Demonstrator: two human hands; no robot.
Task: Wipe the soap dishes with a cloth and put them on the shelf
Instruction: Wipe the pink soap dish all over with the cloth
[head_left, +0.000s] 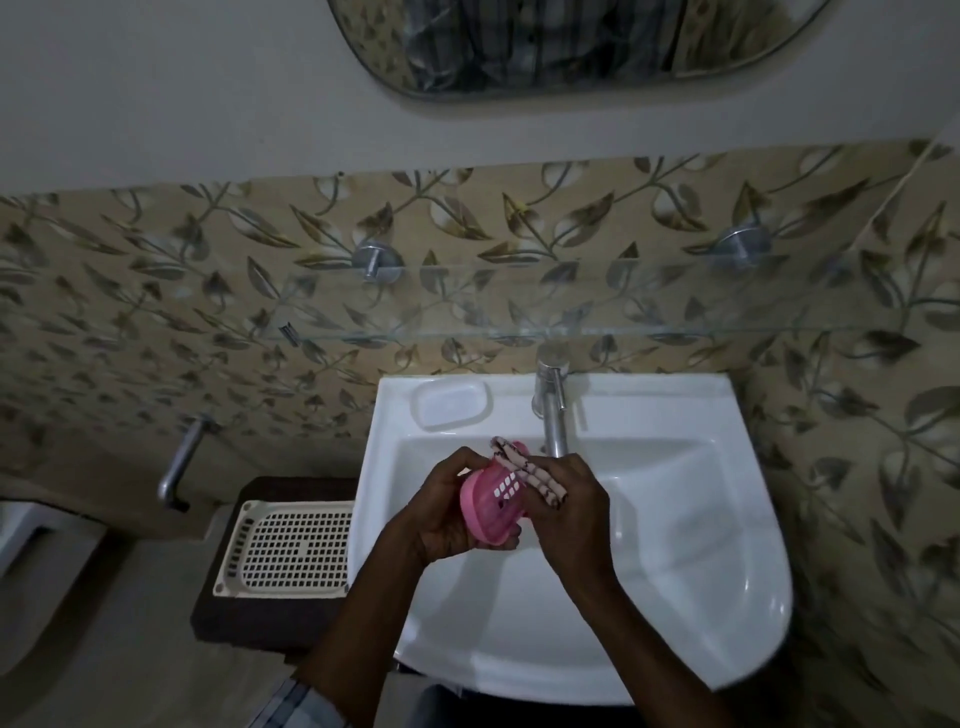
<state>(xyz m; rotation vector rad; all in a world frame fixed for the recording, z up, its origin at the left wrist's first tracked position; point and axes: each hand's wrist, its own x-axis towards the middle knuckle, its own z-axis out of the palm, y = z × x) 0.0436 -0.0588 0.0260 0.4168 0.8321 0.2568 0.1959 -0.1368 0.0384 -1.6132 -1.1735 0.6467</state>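
Soap dish (491, 512), pink with a slotted bottom, is sitting tilted in the left hand (441, 512), whose fingers are curling round its left edge and underside, gripping it above the basin of the white sink (675, 545). Just to the right of that hand, the right hand (569, 501) is pinching a folded pink cloth (524, 467) with dark zigzag markings, its fingers clamped on the fabric, and the cloth is lying across the upper right rim of the dish, touching it. Both hands are meeting over the dish, close together.

Beyond the hands, a metal tap (551, 410) is standing at the back of the sink, its spout ending just above the right hand. Beyond and slightly left of the left hand, a white soap dish (451, 404) is resting on the sink's back ledge. Farther beyond both hands, a glass shelf (571, 301) is hanging on two metal brackets against the leaf-patterned wall tiles (156, 291). Well to the left of the left hand, a cream perforated tray (291, 551) is lying on a dark stand beside the sink. A mirror (561, 47) is hanging above the shelf.
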